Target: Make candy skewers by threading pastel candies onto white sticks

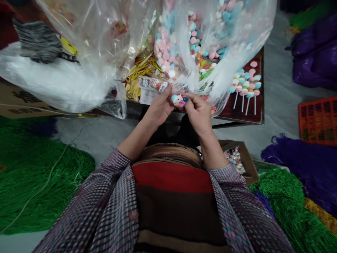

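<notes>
Heaps of green cord (pixel 39 168) and purple cord (pixel 302 168) cover the floor on both sides, with an orange crate (pixel 317 121) at the right edge. Ahead stands a dark surface (pixel 259 105), loaded with big clear bags (pixel 105 45) — the one on the right full of pink, blue and white sweets (pixel 168 45). A row of lollipops (pixel 246 86) lies on the bare right part of the surface, gold ties (pixel 138 75) sit between the bags, and a small cardboard box (pixel 243 158) of wrapped pieces stands by the right elbow. Smallest of all is the candy (pixel 179 100), a bright little cluster in what looks like a clear wrapper, held in front of the surface edge between both hands. The left hand (pixel 159 107) is curled, thumb and fingers pinched on the candy's left end; the right hand (pixel 198 110) is closed likewise on its right end. It looks light and hard inside — the film thin, slick and crinkly, so it is probably best gripped by the candy body, not the loose film.
</notes>
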Demonstrator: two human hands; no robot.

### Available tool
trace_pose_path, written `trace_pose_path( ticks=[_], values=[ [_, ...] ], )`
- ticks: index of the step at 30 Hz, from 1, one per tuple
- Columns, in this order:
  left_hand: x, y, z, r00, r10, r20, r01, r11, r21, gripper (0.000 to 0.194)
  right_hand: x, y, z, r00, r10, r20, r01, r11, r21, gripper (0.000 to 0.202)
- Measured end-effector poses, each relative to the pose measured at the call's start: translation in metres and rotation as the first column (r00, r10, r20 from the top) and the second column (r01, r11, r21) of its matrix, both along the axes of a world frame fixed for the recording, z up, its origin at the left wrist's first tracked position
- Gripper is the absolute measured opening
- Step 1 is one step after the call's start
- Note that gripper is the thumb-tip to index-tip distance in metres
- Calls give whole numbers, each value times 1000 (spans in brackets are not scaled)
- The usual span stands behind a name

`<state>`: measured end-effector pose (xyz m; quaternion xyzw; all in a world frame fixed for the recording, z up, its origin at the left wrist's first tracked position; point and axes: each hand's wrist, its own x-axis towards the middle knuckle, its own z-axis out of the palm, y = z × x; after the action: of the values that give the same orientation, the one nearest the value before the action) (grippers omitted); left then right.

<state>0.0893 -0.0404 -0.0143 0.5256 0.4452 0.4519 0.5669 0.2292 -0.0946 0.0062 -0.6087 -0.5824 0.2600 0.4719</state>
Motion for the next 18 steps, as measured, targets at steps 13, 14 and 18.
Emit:
trace_pose_path(
  ticks=[13,14,18],
  values=[
    [-12,3,42,987,0,161,2,1000,-13,46,-3,-11,-4,897,23,-442,-107,981,-165,30],
    [-15,9,42,984,25,178,-26,1000,1,49,-4,-13,-4,878,40,-477,-139,975,-175,30],
    [-17,28,32,979,185,80,-191,979,75,43,-7,-16,-1,846,171,-505,-305,932,-195,37]
  ],
)
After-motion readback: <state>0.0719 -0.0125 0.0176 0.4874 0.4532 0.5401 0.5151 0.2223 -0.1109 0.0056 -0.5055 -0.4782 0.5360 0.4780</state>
